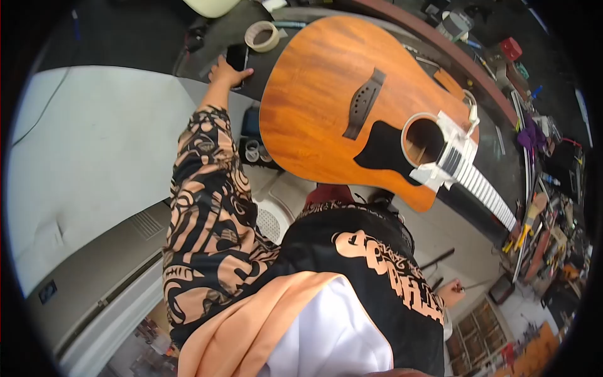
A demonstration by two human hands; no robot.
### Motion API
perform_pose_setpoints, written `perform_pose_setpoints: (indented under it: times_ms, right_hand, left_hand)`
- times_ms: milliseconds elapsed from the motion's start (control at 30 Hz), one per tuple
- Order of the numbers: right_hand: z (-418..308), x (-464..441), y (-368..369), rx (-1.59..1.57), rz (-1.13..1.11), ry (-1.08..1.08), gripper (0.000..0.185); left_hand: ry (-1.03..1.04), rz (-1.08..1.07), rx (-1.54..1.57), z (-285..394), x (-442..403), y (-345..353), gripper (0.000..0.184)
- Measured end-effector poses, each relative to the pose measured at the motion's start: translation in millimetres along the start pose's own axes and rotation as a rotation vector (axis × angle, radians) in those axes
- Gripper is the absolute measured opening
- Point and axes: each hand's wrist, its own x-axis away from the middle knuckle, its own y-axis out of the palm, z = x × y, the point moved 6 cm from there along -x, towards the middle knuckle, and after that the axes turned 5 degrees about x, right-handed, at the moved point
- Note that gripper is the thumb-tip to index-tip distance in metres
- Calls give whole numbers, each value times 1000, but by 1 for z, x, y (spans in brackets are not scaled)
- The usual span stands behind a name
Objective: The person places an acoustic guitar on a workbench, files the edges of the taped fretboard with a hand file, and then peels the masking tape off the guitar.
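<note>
An orange-brown acoustic guitar (314,94) lies face up on the dark workbench (496,169), its neck pointing to the lower right. White tape covers part of the top around the soundhole and the fretboard edge. My left hand (228,74) reaches to the left of the guitar body, with thumb and fingers around the lower end of a black phone (237,55). Down at the lower right, beside my shirt, my right hand (450,293) is closed on something small and dark that I cannot make out. It is away from the guitar.
A roll of masking tape (262,36) rests beside the phone. A white panel (107,138) stands on the left. Tools, a purple cloth (531,135) and a red object (510,48) crowd the right side. A wooden rack (478,327) is at the lower right.
</note>
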Motion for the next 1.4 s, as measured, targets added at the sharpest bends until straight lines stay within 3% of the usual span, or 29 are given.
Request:
perform_pose_setpoints:
  times_ms: [67,167,200,267,300,367,400,467,600,667,700,767,833,867,900,967,1033,1100,1133,1233,1267,1333,1400]
  right_hand:
    - [-12,29,-19,64,-42,-17,37]
    - [15,42,-25,29,-62,-83,36]
    - [21,39,-28,77,-204,37,36]
    - [5,53,-20,93,-268,111,33]
    - [10,56,-24,89,-198,49,31]
    - [18,62,-14,14,-173,28,30]
    - [23,63,-9,85,-218,12,30]
    - [69,45,13,157,-345,1,31]
    - [108,31,33,187,-362,22,36]
    - [124,35,41,113,-245,21,38]
    - [137,35,50,50,-161,-13,39]
    - [201,25,94,108,-290,57,38]
    - [223,33,117,-13,-305,49,35]
    - [229,40,119,-40,-335,53,32]
    - [240,42,118,-54,-369,64,30]
    - [261,49,135,-61,-384,102,29]
    - [302,48,137,6,-379,153,28]
    - [336,46,148,-179,-255,105,30]
    - [359,44,143,-147,-248,112,30]
    - [397,31,147,-180,-371,119,28]
    - [403,27,149,-203,-411,120,27]
    - [419,18,141,-280,-514,223,29]
    - [424,6,129,-174,-424,169,29]
  left_hand:
    - [39,-76,-100,10,-11,6,128]
    - [-5,-80,63,6,-21,-1,124]
    - [12,-186,82,-6,-44,20,120]
    - [101,-176,77,-12,-41,17,121]
    - [183,-22,161,-18,-37,16,128]
    - [123,-265,655,-27,-7,8,125]
    - [123,-257,657,-32,-15,11,125]
    - [165,-255,942,-58,-26,19,124]
    - [145,-311,1276,-66,50,-9,117]
    - [287,-295,1713,-78,85,-13,103]
    - [311,-280,1709,-86,106,-17,103]
    - [449,-415,1886,-98,162,-25,86]
    - [451,-492,1939,-112,237,-15,68]
    - [358,-495,1958,-128,272,7,64]
    - [251,-507,1968,-143,304,34,60]
    - [109,-762,1837,-150,390,71,56]
    - [-33,-625,1785,-148,465,112,42]
    - [-484,-746,1731,-161,517,180,26]
    - [-594,-822,1558,-164,532,209,22]
    - [-585,-835,1090,-138,568,260,46]
    - [-586,-845,1093,-126,576,275,46]
    - [-193,-837,824,-88,581,281,68]
    - [-53,-936,690,-64,581,281,71]
